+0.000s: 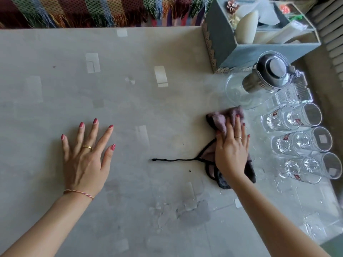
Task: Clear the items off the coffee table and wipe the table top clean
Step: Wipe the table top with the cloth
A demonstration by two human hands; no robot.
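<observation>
The coffee table top (130,101) is a pale grey glossy surface that fills most of the view. My right hand (232,147) presses flat on a mauve cleaning cloth (220,119) with black edging, right of centre; a black string (174,160) trails left from the cloth. My left hand (87,154) rests flat on the table at the left, fingers spread, holding nothing. A glass jug with a steel lid (267,76) and several drinking glasses (297,141) stand along the right edge.
A blue-grey organiser box (222,43) holding a white candle and small items stands at the back right corner. A ridged glass tray (295,93) lies behind the glasses. A patterned fringed throw (92,10) hangs beyond the far edge. Small dark specks dot the surface.
</observation>
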